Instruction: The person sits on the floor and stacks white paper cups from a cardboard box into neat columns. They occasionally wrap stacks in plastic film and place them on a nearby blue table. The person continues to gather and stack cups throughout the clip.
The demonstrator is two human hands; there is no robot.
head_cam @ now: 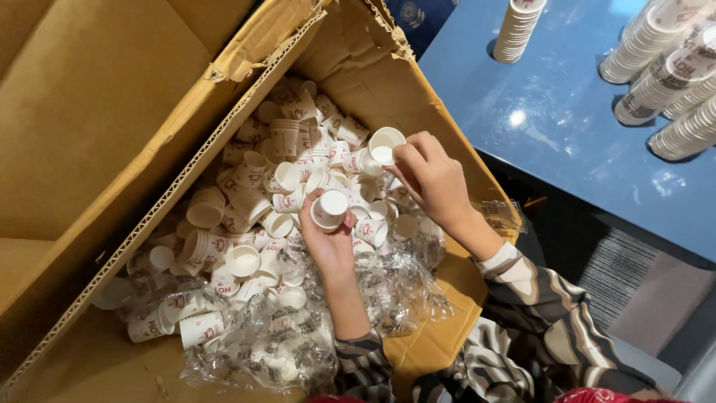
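2 bare hands reach into a large cardboard box [447,313] heaped with small white paper cups. The left hand [328,242] comes up from the lower middle, forearm nearly straight along the view, wrist a little bent back, with the fingers curled round 1 small cup [330,209]; the cup lies tilted with its open mouth facing the camera, held just above the pile near the middle of the box. The right hand [432,183] enters from the lower right, its forearm in a striped sleeve [544,298] angled up toward the box's right wall, fingers bent downward at the knuckles. Its thumb and fingertips pinch the rim of a second cup [385,145], also mouth-up and tilted, close to the box's right flap. The 2 held cups sit near each other but apart. Loose cups [246,201] lie every way beneath both hands, many on their sides, and crumpled clear plastic wrap [298,343] covers the near part of the heap. To the right, a blue table [552,127] carries several nested stacks of cups [664,67] lying on their sides, well apart from the hands.
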